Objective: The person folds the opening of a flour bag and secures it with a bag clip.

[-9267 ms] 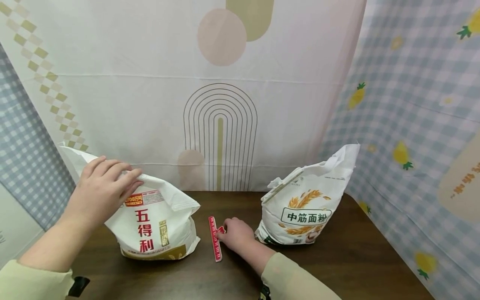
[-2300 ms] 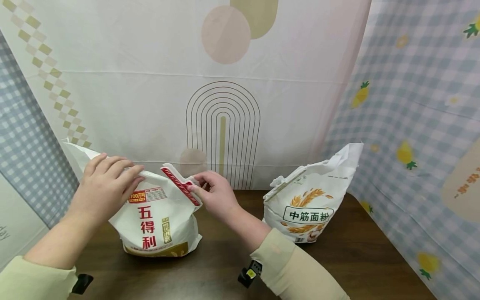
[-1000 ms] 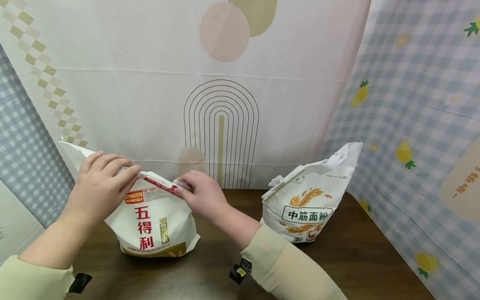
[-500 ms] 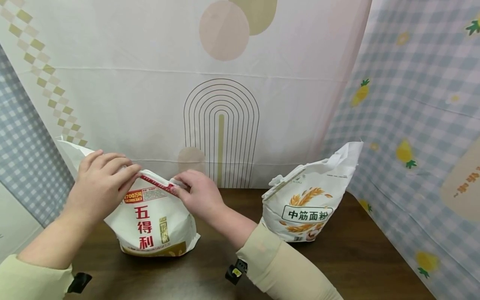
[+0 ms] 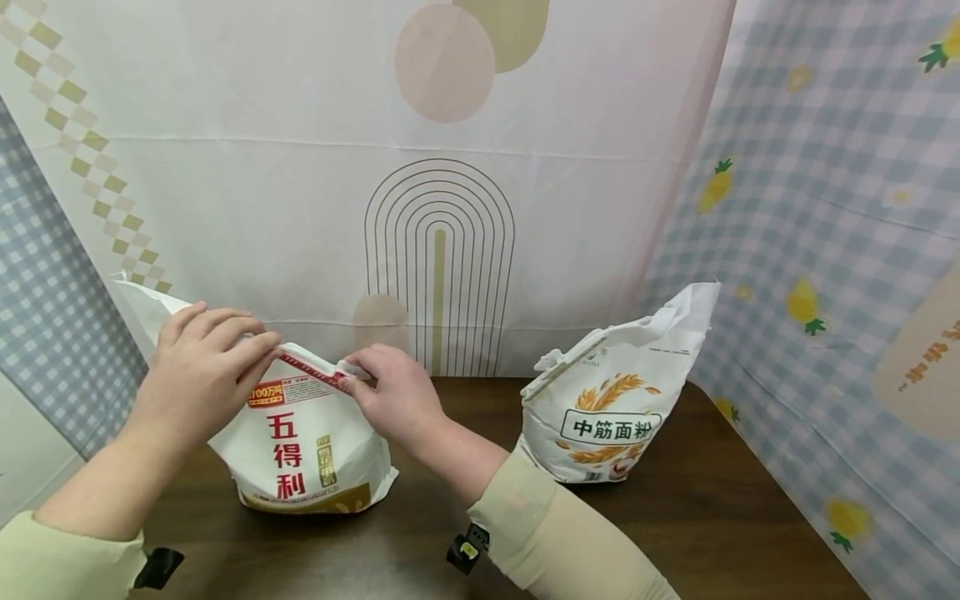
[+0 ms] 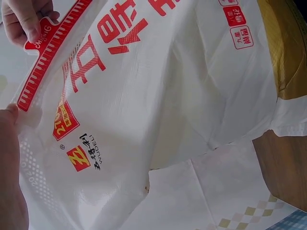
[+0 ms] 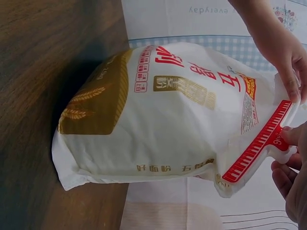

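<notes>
A white flour bag (image 5: 352, 450) with red lettering stands at the left of the table. My left hand (image 5: 198, 375) grips its top edge, fingers over the back and thumb in front. A red and white bag clip (image 5: 311, 369) lies along the top edge, right of that hand. My right hand (image 5: 397, 392) pinches the clip's handle, thumb on the red front. In the right wrist view the toothed clip (image 7: 256, 146) spans from the left fingertips to the bag's right corner. The left wrist view shows the left thumb (image 6: 11, 114) at the clip's other end.
A second white flour bag (image 5: 611, 392) with green lettering stands on the right, a pale clip (image 5: 566, 364) across its slanted top. Both bags stand on a dark wooden table (image 5: 720, 517). A patterned cloth (image 5: 442, 267) hangs behind, a checked one (image 5: 810, 233) at the right.
My right hand took the clip from the table, raised it to the left bag and slid it left along the top edge. My left hand kept its grip. The last half second shows little movement.
</notes>
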{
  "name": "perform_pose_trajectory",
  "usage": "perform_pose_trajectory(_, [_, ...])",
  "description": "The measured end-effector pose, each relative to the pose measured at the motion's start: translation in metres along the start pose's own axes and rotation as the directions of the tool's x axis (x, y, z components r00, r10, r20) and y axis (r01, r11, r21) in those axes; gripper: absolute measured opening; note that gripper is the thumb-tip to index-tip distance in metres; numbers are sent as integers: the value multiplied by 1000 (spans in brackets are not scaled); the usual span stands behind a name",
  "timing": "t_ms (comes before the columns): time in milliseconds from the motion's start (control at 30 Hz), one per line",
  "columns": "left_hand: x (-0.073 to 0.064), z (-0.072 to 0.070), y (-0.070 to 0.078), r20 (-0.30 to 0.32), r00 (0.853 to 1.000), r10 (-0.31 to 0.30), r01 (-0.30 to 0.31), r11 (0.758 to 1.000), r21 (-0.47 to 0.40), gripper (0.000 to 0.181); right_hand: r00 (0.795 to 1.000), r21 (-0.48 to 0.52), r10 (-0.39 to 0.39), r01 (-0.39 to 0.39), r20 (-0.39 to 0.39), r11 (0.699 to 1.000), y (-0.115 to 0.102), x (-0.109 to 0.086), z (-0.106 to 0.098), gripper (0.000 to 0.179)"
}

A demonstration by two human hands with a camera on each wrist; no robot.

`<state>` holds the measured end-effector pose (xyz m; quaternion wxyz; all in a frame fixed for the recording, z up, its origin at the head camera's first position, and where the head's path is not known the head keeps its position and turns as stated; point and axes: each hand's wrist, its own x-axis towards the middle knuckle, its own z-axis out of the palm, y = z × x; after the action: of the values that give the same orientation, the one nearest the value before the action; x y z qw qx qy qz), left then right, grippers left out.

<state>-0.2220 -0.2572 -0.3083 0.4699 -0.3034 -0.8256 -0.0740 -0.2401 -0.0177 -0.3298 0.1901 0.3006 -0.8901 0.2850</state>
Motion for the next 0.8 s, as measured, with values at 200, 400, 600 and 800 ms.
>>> perform_pose_trajectory(200, [0, -1, 0, -12, 1000, 5, -5, 1000, 0, 57, 1000, -7, 3, -3, 2, 1000, 0, -1, 1, 18])
perform_pose_trajectory(400, [-1, 0, -1, -16, 1000, 9, -9, 1000, 3, 56, 1000, -8, -5, 5, -6, 1000, 1, -2, 1, 18])
perform_pose_trajectory(600, [-3, 2, 0, -29, 1000, -8, 7, 1000, -11, 56, 999, 16, -23, 24, -38, 1000, 4, -3, 4, 17])
perform_pose_trajectory(800, [-2, 4, 0, -35, 999, -13, 12, 1000, -15, 56, 999, 42, -10, 12, -52, 999, 5, -5, 5, 17])
